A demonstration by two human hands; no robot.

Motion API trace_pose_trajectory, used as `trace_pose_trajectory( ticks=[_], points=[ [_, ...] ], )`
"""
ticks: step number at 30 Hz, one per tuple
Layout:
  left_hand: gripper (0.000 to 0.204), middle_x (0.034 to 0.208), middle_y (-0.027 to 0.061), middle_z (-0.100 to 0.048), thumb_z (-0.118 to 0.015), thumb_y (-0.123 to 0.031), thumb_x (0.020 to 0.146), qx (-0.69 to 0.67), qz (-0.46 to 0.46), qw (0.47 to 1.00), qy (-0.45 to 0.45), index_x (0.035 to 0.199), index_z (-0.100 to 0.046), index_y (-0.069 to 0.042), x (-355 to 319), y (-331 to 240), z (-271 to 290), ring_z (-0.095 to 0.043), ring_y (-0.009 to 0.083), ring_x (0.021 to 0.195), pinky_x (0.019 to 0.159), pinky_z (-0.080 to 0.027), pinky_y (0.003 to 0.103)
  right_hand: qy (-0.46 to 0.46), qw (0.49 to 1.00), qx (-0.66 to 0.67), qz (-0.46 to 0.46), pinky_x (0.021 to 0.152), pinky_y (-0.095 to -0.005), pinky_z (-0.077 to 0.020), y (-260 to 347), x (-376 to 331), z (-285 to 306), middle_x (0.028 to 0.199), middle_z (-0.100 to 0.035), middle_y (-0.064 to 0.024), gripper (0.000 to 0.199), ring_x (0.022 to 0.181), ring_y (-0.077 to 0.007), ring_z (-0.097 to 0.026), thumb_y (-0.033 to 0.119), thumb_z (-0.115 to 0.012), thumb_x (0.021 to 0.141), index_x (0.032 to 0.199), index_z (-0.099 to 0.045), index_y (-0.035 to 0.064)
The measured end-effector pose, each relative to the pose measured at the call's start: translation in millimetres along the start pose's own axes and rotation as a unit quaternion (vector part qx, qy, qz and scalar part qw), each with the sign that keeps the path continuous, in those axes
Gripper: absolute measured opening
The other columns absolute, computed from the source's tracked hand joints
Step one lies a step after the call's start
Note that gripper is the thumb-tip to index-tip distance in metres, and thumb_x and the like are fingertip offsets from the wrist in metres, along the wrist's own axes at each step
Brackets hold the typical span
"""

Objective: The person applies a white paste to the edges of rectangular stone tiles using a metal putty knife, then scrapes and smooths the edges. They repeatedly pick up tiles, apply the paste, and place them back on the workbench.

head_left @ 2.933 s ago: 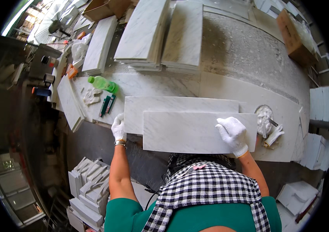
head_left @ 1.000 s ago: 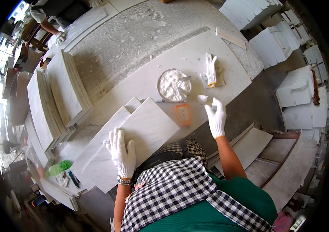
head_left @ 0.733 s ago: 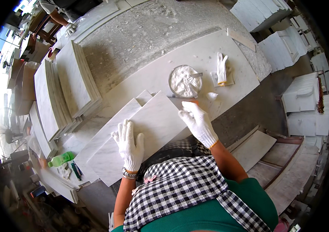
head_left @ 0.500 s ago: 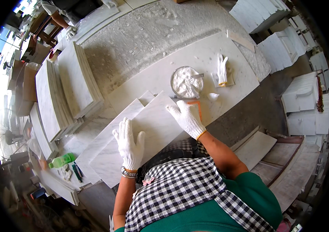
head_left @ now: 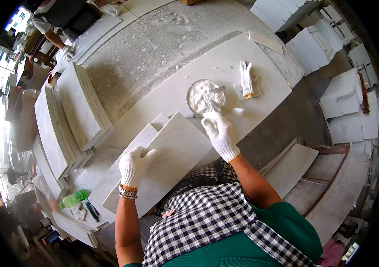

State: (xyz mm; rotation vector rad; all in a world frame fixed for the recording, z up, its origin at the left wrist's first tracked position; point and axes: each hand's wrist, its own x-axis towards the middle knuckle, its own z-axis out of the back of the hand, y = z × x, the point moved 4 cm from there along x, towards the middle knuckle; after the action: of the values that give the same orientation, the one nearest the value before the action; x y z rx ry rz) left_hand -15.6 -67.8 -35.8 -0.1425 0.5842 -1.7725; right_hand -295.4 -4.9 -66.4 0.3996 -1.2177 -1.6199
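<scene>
**Gloved hands on marble slab by bowl of white paste**

The left hand [head_left: 134, 163] lies spread flat on the marble slab [head_left: 176, 155], near the middle of the bench. The right hand [head_left: 218, 132], fingers loosely curled, reaches to the round bowl [head_left: 204, 95] of white paste just beyond the slab's far right corner; its grip I cannot tell

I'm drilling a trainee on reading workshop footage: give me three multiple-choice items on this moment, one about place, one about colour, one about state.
1. Where does the left hand rest?
A. on the marble slab
B. in the bowl
C. on the green bottle

2. What colour is the plastic bottle at the bench's left end?
A. red
B. green
C. blue

3. What is in the round metal bowl?
A. nothing
B. clear water
C. white powdery stuff

Answers: 1 A, its gloved palm lies flat on the slab. 2 B, it is bright green. 3 C, a white heap fills it, by the right hand.
</scene>
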Motion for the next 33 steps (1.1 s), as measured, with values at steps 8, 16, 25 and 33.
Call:
trace_pose_trajectory(
  ticks=[8, 16, 25, 33],
  points=[
    [0.045, 0.057, 0.0124, -0.058, -0.082, -0.046, 0.080, -0.017, -0.025, 0.999, -0.016, 0.065, -0.064, -0.007, 5, 4, -7, -0.056, 0.0313, 0.052, 0.052, -0.044, 0.040, 0.141, 0.923, -0.345, -0.089, 0.079, -0.0488, -0.0542, -51, 26, 11, 0.102, -0.071, -0.0196, 0.032, 0.092, -0.0369, -0.069, 0.028, -0.066, 0.097, 0.121, -0.063, 0.0065],
    [0.042, 0.059, 0.0114, -0.060, -0.082, -0.046, 0.079, 0.009, -0.007, 1.000, -0.013, 0.068, -0.066, -0.009, 4, 10, -9, -0.058, 0.0322, 0.053, 0.053, -0.045, 0.040, 0.077, 0.942, -0.323, -0.049, 0.075, -0.0464, -0.0562, -53, 29, 16, 0.095, -0.071, -0.0182, 0.025, 0.086, -0.0382, -0.069, 0.010, -0.063, 0.094, 0.119, -0.067, 0.0066],
    [0.038, 0.059, 0.0111, -0.060, -0.082, -0.044, 0.079, 0.034, -0.021, 0.998, -0.042, 0.071, -0.069, -0.010, 4, 12, -16, -0.059, 0.0323, 0.053, 0.052, -0.044, 0.040, 0.063, 0.951, 0.110, -0.284, 0.060, -0.0235, -0.0495, -87, 4, 18, 0.095, -0.068, -0.0004, 0.021, 0.079, -0.0061, -0.062, 0.008, -0.060, 0.101, 0.121, -0.068, 0.0058],
    [0.038, 0.059, 0.0114, -0.060, -0.082, -0.045, 0.078, 0.030, -0.004, 0.999, -0.031, 0.071, -0.069, -0.010, 5, 13, -14, -0.059, 0.0324, 0.053, 0.052, -0.044, 0.039, 0.063, 0.948, 0.097, -0.297, 0.059, -0.0236, -0.0502, -93, 10, 13, 0.094, -0.071, -0.0006, 0.019, 0.078, -0.0061, -0.064, 0.011, -0.062, 0.100, 0.116, -0.070, 0.0060]
  ],
)
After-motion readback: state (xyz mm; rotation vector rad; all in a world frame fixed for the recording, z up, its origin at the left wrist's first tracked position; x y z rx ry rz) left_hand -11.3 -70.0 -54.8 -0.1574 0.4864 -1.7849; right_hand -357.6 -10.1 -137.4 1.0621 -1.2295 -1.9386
